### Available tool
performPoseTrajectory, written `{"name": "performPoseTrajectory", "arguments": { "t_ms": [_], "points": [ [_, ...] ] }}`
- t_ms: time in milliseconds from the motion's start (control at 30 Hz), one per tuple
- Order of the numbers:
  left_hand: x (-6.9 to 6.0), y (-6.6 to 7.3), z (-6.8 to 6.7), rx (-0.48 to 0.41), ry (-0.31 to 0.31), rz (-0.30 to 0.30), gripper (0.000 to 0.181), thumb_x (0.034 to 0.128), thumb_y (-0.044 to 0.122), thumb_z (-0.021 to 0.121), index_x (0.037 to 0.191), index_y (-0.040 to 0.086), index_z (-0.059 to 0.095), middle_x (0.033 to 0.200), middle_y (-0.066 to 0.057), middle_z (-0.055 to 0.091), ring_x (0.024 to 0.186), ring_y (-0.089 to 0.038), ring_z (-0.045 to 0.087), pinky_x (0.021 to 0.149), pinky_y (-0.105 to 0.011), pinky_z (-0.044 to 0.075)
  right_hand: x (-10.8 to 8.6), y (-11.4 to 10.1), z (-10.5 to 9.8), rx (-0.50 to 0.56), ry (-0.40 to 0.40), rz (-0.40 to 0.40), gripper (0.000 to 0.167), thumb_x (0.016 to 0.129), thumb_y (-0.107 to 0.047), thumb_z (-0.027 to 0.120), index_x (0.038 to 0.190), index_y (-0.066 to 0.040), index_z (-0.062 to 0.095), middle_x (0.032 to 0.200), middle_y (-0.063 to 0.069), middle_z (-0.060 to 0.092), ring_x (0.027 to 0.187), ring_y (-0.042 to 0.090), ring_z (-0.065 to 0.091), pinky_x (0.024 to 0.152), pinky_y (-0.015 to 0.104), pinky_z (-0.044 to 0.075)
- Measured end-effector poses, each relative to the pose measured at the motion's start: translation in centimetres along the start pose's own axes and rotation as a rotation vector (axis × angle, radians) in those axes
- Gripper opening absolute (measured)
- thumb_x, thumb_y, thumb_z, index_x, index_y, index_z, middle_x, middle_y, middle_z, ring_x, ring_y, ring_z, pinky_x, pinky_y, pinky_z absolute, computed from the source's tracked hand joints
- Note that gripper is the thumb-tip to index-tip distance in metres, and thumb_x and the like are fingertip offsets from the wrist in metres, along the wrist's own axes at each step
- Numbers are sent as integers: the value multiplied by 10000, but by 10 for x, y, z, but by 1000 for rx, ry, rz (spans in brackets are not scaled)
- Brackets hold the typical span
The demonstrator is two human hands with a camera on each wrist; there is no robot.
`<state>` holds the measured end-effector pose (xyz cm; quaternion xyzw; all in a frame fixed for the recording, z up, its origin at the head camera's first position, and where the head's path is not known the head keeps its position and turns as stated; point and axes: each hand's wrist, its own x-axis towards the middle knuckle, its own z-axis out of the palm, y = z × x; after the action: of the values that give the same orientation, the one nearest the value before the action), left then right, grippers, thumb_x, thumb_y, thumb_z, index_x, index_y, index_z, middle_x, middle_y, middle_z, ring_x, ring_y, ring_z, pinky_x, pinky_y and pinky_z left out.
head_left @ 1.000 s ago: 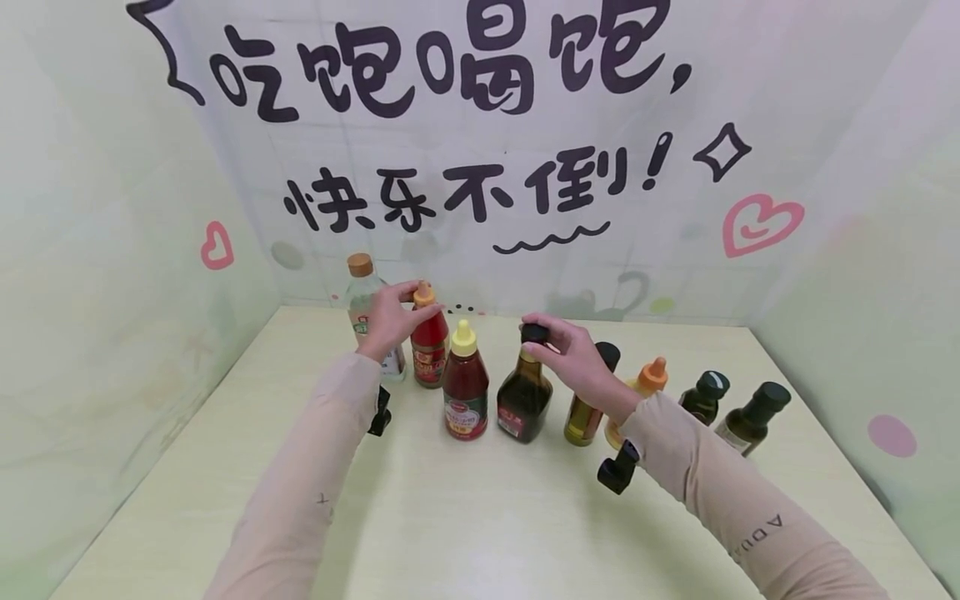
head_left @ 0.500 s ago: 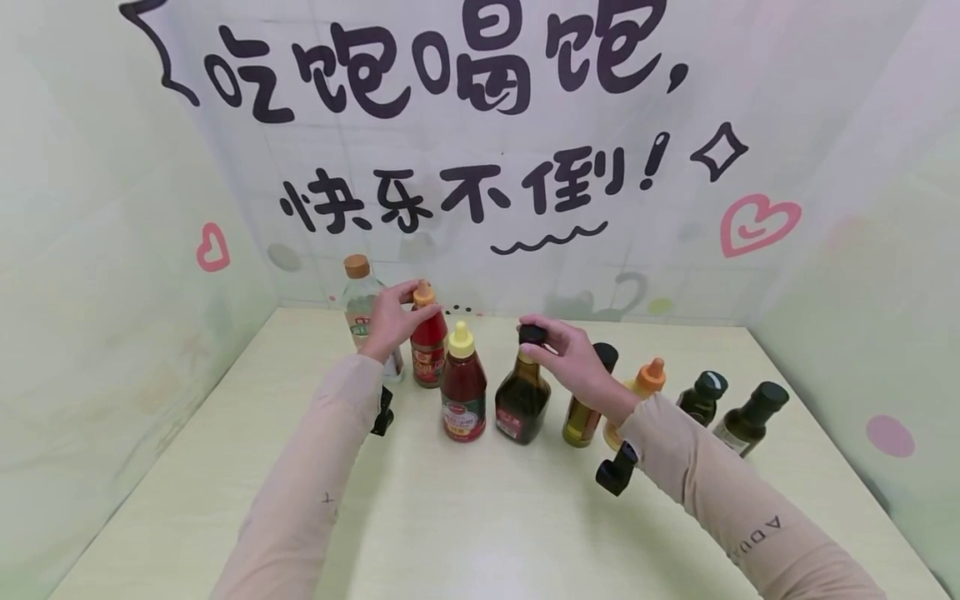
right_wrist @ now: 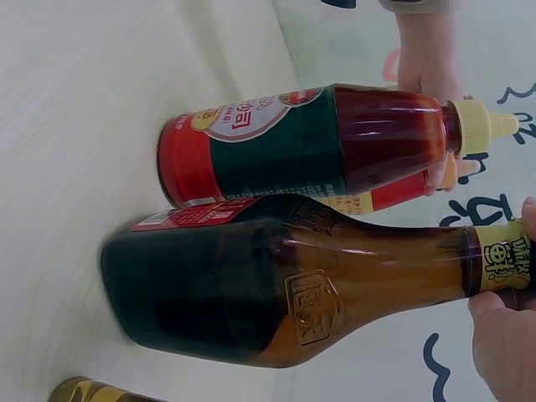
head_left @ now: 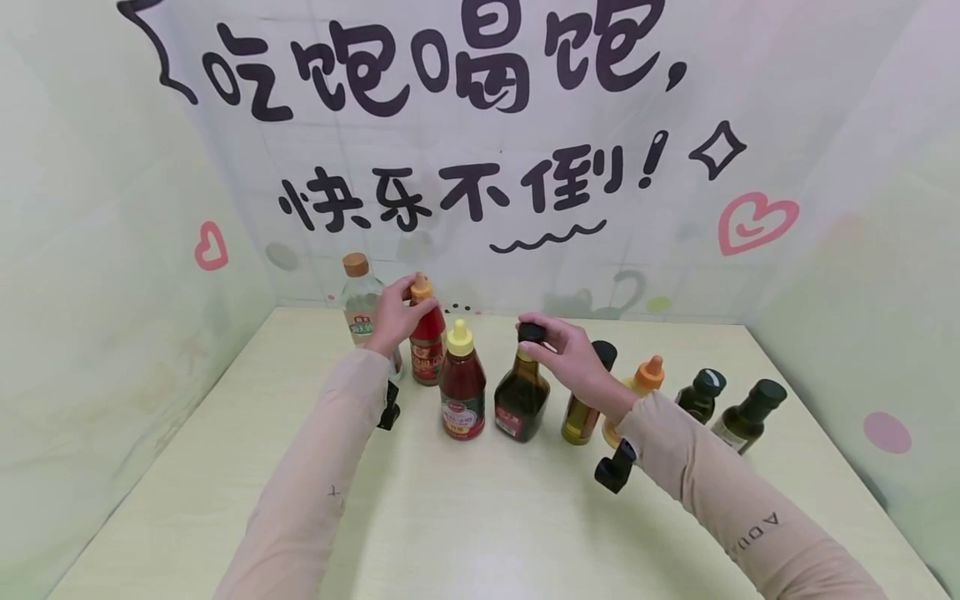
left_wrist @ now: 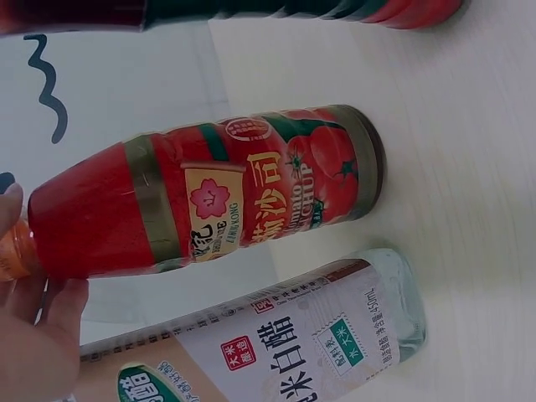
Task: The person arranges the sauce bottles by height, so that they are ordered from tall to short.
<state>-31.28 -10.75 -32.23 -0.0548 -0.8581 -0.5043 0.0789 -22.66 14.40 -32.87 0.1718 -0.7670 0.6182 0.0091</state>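
Observation:
My left hand (head_left: 396, 315) grips a red tomato ketchup bottle (left_wrist: 142, 205) by its orange cap and neck. That bottle stands nearly upright at the back left; whether its base touches the table cannot be told. My right hand (head_left: 573, 354) holds the black cap of a brown glass soy sauce bottle (right_wrist: 251, 285), upright on the table. Between the two hands stands another dark red sauce bottle (head_left: 462, 392) with a yellow nozzle cap. Left of the ketchup, partly behind the left hand, is a clear white vinegar bottle (left_wrist: 285, 343) with a brown cap.
To the right stand an oil bottle (head_left: 581, 417) with a black cap, an orange-capped squeeze bottle (head_left: 649, 377), and two dark green-capped bottles, one (head_left: 701, 396) beside the other (head_left: 750, 417). A printed cloth (head_left: 420, 142) hangs behind the pale table (head_left: 465, 517).
My left hand and the top of the ketchup bottle have risen very slightly in the last half second. My right hand stays on the soy sauce cap.

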Motion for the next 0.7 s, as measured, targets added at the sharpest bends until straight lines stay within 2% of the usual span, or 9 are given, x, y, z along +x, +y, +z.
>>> {"name": "performPoseTrajectory", "arguments": {
  "t_ms": [333, 700],
  "points": [
    [0, 3, -2, -16, -33, -37, 505, 868, 146, 569, 1324, 48, 377, 1272, -141, 454, 1140, -270, 438, 926, -392, 381, 0, 0, 0, 7, 2, -4, 384, 846, -136, 600, 1214, -74, 511, 1261, 114, 481, 1168, 200, 442, 913, 383, 388],
    [1, 2, -2, -19, -38, -47, 528, 867, 140, 564, 1338, 52, 342, 1306, -147, 414, 1181, -286, 401, 944, -412, 360, -1, -1, 0, 7, 8, 8, 381, 846, -141, 600, 1214, -85, 514, 1255, 93, 493, 1162, 194, 448, 918, 379, 385]
  ]
}}
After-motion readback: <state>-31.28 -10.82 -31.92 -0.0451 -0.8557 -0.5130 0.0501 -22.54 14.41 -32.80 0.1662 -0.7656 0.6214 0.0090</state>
